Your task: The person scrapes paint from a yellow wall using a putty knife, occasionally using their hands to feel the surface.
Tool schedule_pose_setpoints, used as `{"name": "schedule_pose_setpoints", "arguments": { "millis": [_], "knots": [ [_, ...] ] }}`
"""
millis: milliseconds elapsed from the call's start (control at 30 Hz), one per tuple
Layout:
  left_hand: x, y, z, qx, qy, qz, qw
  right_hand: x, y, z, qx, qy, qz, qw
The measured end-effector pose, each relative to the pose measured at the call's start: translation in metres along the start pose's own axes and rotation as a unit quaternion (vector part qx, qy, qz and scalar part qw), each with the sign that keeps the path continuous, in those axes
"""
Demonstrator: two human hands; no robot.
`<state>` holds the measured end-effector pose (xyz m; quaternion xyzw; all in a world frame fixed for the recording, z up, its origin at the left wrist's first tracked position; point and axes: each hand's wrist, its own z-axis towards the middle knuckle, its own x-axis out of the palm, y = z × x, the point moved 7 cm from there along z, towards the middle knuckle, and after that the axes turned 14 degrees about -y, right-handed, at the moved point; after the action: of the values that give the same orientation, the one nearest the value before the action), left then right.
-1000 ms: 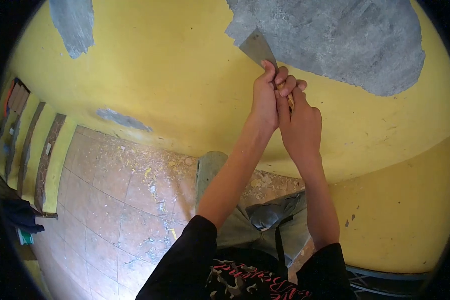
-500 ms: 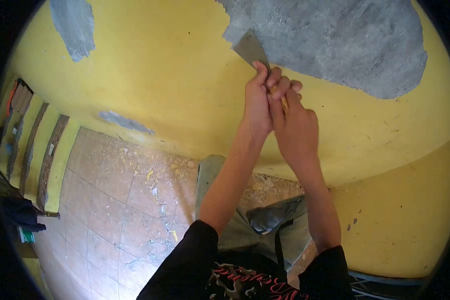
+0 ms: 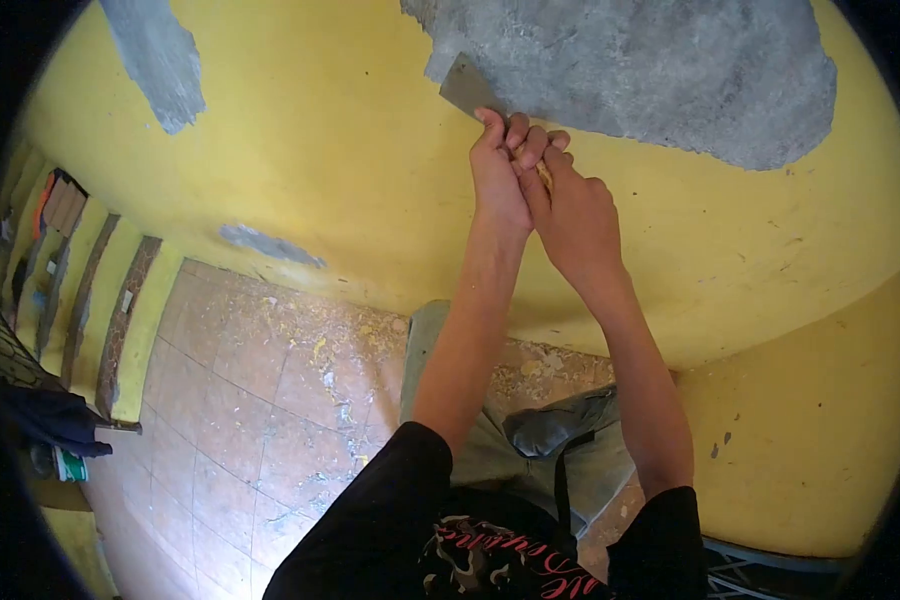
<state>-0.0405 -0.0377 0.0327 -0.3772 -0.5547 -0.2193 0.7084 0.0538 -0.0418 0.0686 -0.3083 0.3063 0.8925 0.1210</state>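
Both my hands grip a scraper [image 3: 465, 88] with a wide grey metal blade. My left hand [image 3: 498, 170] wraps the front of the handle, fingers reaching toward the blade. My right hand [image 3: 570, 215] clasps the handle just behind it; a bit of the yellowish handle shows between the fingers. The blade lies flat against the yellow painted wall [image 3: 320, 150], at the lower left edge of a large bare grey plaster patch [image 3: 650, 70] where the paint is gone.
Smaller bare patches [image 3: 155, 55] mark the wall at upper left and low down [image 3: 270, 245]. Paint flakes [image 3: 320, 350] litter the tiled floor. My bent leg in grey-green trousers [image 3: 530, 440] is below. Yellow shelving [image 3: 80, 290] stands at far left.
Both hands have pushed the scraper up and to the left along the edge of the grey patch. The view shifted slightly with them.
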Motion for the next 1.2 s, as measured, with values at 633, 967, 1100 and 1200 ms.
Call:
{"name": "schedule_pose_setpoints", "arguments": {
  "millis": [633,967,1100,1200],
  "knots": [
    [-0.001,-0.001,-0.009,-0.045,0.017,-0.009,0.999,-0.005,0.012,-0.012,-0.018,-0.026,-0.005,1.0],
    [0.006,-0.008,-0.013,-0.066,0.013,-0.008,0.998,-0.004,0.022,-0.013,0.005,-0.017,-0.036,0.999],
    [0.003,-0.012,-0.018,-0.066,0.029,-0.001,0.997,0.002,0.025,-0.006,-0.035,-0.036,-0.027,0.998],
    [0.008,-0.01,-0.019,-0.097,0.051,-0.025,0.994,0.001,0.029,-0.015,-0.014,-0.002,-0.032,0.999]
  ]
}}
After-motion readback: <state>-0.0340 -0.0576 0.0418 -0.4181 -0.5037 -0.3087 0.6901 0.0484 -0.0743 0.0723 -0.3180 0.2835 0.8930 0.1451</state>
